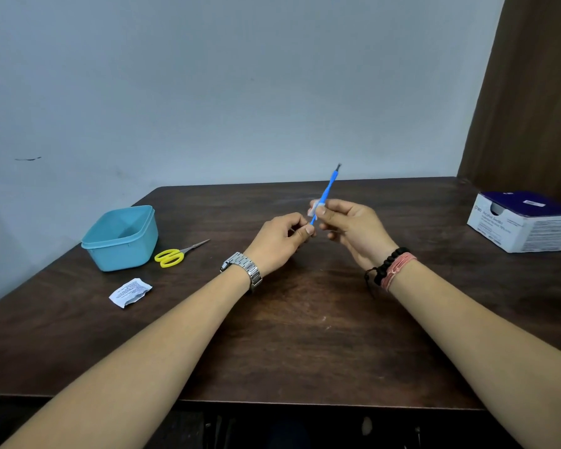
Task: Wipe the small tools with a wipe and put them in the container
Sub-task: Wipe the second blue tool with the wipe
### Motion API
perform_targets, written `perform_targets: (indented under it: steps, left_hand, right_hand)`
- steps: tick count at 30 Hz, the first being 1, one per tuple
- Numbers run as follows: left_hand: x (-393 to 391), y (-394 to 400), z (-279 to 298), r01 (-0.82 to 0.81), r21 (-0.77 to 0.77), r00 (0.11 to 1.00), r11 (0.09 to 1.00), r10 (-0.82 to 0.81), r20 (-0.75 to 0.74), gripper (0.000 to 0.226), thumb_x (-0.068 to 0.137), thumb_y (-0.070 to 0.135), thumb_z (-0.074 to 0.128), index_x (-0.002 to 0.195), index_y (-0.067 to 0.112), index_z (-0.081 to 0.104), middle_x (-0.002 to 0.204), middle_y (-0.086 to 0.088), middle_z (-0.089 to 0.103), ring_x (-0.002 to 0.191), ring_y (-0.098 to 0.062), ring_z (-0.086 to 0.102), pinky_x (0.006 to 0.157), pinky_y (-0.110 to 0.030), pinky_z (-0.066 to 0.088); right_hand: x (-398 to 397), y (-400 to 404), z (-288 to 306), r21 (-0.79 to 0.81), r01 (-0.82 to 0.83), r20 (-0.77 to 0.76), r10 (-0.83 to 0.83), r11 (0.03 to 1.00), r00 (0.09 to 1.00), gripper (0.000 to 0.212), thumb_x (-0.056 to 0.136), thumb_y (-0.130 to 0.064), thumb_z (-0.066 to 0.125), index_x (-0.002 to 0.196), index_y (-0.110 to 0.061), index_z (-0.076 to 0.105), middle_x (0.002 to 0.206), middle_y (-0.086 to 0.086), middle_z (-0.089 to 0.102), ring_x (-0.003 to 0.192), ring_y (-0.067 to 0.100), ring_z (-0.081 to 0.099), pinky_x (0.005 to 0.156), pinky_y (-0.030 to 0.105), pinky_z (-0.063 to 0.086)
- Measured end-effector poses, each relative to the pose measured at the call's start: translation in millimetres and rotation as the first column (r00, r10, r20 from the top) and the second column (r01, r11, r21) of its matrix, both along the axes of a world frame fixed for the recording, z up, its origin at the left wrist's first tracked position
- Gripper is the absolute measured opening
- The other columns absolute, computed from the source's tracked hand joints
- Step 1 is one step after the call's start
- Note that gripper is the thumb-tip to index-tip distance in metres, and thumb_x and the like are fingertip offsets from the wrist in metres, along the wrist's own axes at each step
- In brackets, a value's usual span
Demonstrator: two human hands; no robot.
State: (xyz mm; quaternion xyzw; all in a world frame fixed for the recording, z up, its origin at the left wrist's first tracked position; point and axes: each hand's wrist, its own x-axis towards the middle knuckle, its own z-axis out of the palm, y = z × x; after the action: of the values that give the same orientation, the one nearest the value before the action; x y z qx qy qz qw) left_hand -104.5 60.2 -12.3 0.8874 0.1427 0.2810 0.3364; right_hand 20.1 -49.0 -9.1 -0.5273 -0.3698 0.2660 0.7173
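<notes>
A: Two hands were engaged in the wiping step. The left hand pinched the lower end of the slim blue plastic tool with a dark metal tip, fingers curled onto it. The right hand gripped the small white wipe, folded around the shaft near its middle. The tool was held above the dark wooden surface, tilted with its tip up and away.

B: Status of the remaining item?

A: The yellow-handled scissors lay on the surface, just beside the light-blue square plastic container. They appeared untouched. The container was open, and nothing could be seen inside it.

B: Requirement for the next move?

A: Judged from this position: the wipe probably needed to travel along the shaft toward the tip while the left hand held the base steady. After that, the tool would have to go left, across to the container, well apart from both hands.

B: Obstructions?

A: None lay directly on that path. The scissors sat at the container's near right corner, so the approach was best kept high. A torn white sachet lay nearer the front edge, out of the way. A white and purple cardboard box stood at the far right, clear of the work.
</notes>
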Motion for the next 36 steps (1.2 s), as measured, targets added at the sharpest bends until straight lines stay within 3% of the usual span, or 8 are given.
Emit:
perform_targets:
  steps: [6, 12, 15, 19, 22, 26, 30, 36]
  left_hand:
    - [-2.1, -0.4, 3.4, -0.006, -0.04, 1.0, 0.999, 0.007, 0.024, 0.015, 0.096, 0.031, 0.057, 0.084, 0.025, 0.063, 0.074, 0.009, 0.063, 0.069, -0.011, 0.057, 0.076, -0.042, 0.054]
    - [-3.2, 2.8, 10.6, 0.093, -0.287, 0.964, 0.953, -0.014, 0.266, 0.019, 0.096, 0.026, 0.057, 0.113, 0.03, 0.066, 0.096, 0.007, 0.068, 0.077, -0.005, 0.062, 0.067, -0.024, 0.055]
    - [-3.7, 0.9, 12.3, 0.149, -0.298, 0.93, 0.943, -0.031, 0.365, 0.014, 0.092, 0.017, 0.064, 0.097, 0.027, 0.072, 0.085, 0.011, 0.071, 0.071, -0.007, 0.062, 0.065, -0.026, 0.056]
    - [-5.6, 6.5, 15.5, 0.102, -0.38, 0.874, 0.919, 0.1, 0.476, 0.007, 0.084, 0.02, 0.073, 0.079, 0.025, 0.071, 0.073, 0.015, 0.069, 0.07, 0.001, 0.06, 0.064, -0.017, 0.05]
    - [-5.2, 6.7, 14.0, 0.098, -0.389, 0.871, 0.916, 0.11, 0.479, 0.01, 0.084, 0.02, 0.073, 0.077, 0.026, 0.07, 0.071, 0.015, 0.067, 0.066, 0.002, 0.058, 0.061, -0.014, 0.047]
    - [-6.4, 5.3, 15.8, 0.132, -0.421, 0.873, 0.897, 0.096, 0.478, 0.01, 0.088, 0.018, 0.068, 0.091, 0.027, 0.072, 0.088, 0.015, 0.073, 0.076, 0.004, 0.061, 0.064, -0.015, 0.047]
    - [-7.6, 4.3, 14.3, 0.17, -0.4, 0.919, 0.901, 0.002, 0.395, 0.022, 0.094, 0.014, 0.06, 0.105, 0.03, 0.068, 0.093, 0.012, 0.075, 0.085, 0.005, 0.063, 0.066, -0.012, 0.047]
    - [-7.4, 3.5, 13.9, 0.171, -0.426, 0.918, 0.888, 0.014, 0.397, 0.015, 0.09, 0.014, 0.065, 0.099, 0.025, 0.07, 0.089, 0.008, 0.075, 0.084, 0.002, 0.066, 0.065, -0.011, 0.048]
  right_hand:
    - [-0.6, -0.9, 0.9, -0.03, 0.011, 0.031, -0.01, 0.999, 0.999, 0.008, 0.089, -0.014, 0.068, 0.09, -0.017, 0.075, 0.1, -0.003, 0.075, 0.066, 0.004, 0.057, 0.059, 0.018, 0.044]
    - [-5.4, -0.1, -4.4, -0.169, -0.031, 0.186, 0.063, 0.985, 0.981, 0.014, 0.091, -0.01, 0.065, 0.102, -0.01, 0.073, 0.086, 0.002, 0.073, 0.06, 0.003, 0.056, 0.054, 0.016, 0.043]
    - [-12.3, 1.7, -6.7, -0.234, -0.063, 0.29, 0.132, 0.97, 0.948, 0.011, 0.091, -0.013, 0.066, 0.098, -0.016, 0.073, 0.082, -0.003, 0.074, 0.057, 0.0, 0.055, 0.053, 0.014, 0.042]
    - [-10.1, 0.3, -2.6, -0.184, -0.048, 0.279, 0.099, 0.982, 0.955, 0.009, 0.086, -0.016, 0.071, 0.095, -0.017, 0.074, 0.07, -0.01, 0.072, 0.054, -0.003, 0.056, 0.051, 0.013, 0.043]
    - [-10.4, -0.9, -3.4, -0.19, -0.043, 0.277, 0.096, 0.981, 0.956, 0.008, 0.085, -0.018, 0.073, 0.093, -0.02, 0.074, 0.072, -0.009, 0.073, 0.056, -0.002, 0.056, 0.052, 0.013, 0.044]
    - [-10.5, -2.7, -0.8, -0.173, -0.002, 0.285, 0.052, 0.985, 0.957, 0.009, 0.085, -0.018, 0.073, 0.093, -0.019, 0.075, 0.069, -0.011, 0.072, 0.054, -0.003, 0.053, 0.049, 0.012, 0.039]
    - [-9.3, -5.5, 0.7, -0.115, -0.011, 0.242, 0.039, 0.993, 0.97, 0.015, 0.087, -0.008, 0.07, 0.101, -0.003, 0.072, 0.06, -0.013, 0.07, 0.05, -0.006, 0.056, 0.046, 0.005, 0.037]
    - [-9.7, -4.9, -0.1, -0.131, -0.044, 0.232, 0.074, 0.99, 0.97, 0.023, 0.088, -0.007, 0.068, 0.108, 0.004, 0.07, 0.059, -0.012, 0.068, 0.046, -0.004, 0.054, 0.045, 0.006, 0.037]
